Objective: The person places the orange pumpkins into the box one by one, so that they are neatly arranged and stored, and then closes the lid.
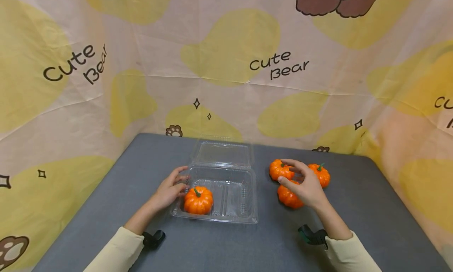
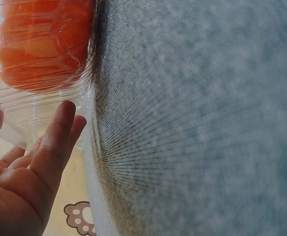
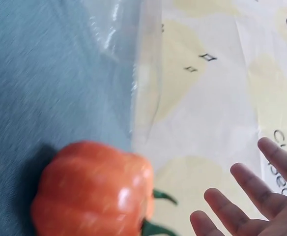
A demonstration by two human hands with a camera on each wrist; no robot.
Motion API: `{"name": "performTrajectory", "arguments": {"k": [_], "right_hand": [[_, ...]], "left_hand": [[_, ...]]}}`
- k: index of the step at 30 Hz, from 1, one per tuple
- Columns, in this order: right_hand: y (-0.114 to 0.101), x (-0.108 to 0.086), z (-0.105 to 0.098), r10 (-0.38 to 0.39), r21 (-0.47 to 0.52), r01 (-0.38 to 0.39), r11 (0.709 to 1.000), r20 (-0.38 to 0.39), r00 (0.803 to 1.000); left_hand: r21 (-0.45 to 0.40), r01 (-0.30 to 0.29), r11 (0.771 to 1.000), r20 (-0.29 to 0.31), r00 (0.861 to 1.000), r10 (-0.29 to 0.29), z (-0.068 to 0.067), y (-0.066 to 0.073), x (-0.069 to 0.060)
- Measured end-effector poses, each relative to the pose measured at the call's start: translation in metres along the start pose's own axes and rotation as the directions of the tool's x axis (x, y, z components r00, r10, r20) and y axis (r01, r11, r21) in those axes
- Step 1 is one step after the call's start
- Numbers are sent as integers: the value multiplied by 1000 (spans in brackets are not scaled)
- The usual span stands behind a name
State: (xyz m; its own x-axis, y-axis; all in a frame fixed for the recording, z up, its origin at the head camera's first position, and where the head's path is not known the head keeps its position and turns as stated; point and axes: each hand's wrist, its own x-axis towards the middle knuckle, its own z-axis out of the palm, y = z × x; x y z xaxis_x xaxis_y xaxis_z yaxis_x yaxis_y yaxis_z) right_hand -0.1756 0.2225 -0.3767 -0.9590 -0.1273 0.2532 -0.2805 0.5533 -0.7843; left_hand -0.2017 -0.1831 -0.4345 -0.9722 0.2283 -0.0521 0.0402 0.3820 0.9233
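A clear plastic clamshell box (image 1: 215,217) stands with its lid tipped back. One orange mini pumpkin (image 1: 198,201) with a green stem sits in its left compartment. At the box's left side, my left hand (image 1: 172,189) has its fingers nearly straight against or close to the clear wall; exact contact is hard to tell. Over on the right, my right hand (image 1: 307,185) hovers with fingers spread above a cluster of pumpkins: one at the back left (image 1: 278,170), one in front (image 1: 289,196), one at the right (image 1: 321,176). Nothing is in its grasp.
A grey cloth-covered table (image 1: 226,248) lies under everything. Behind and beside it hangs a printed curtain (image 1: 226,67) with yellow patches and lettering. The raised clear lid (image 1: 223,152) leans back near the table's far edge.
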Motion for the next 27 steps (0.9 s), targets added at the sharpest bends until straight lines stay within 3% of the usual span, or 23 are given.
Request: {"name": "performTrajectory", "arguments": {"k": [10,21,27], "right_hand": [[26,-8,-9,48,-26,-49,998,-39,998],[53,-13,-5,168,-80,-168,982,-9,986],[60,-15,-1,178,-113,-177,978,-2,984]], "left_hand": [[2,19,1000,-8,1000,-19,0,2,-1],[2,21,1000,-10,1000,-21,0,2,-1],[1,27,1000,-14,1000,-27,0,1,0]]}}
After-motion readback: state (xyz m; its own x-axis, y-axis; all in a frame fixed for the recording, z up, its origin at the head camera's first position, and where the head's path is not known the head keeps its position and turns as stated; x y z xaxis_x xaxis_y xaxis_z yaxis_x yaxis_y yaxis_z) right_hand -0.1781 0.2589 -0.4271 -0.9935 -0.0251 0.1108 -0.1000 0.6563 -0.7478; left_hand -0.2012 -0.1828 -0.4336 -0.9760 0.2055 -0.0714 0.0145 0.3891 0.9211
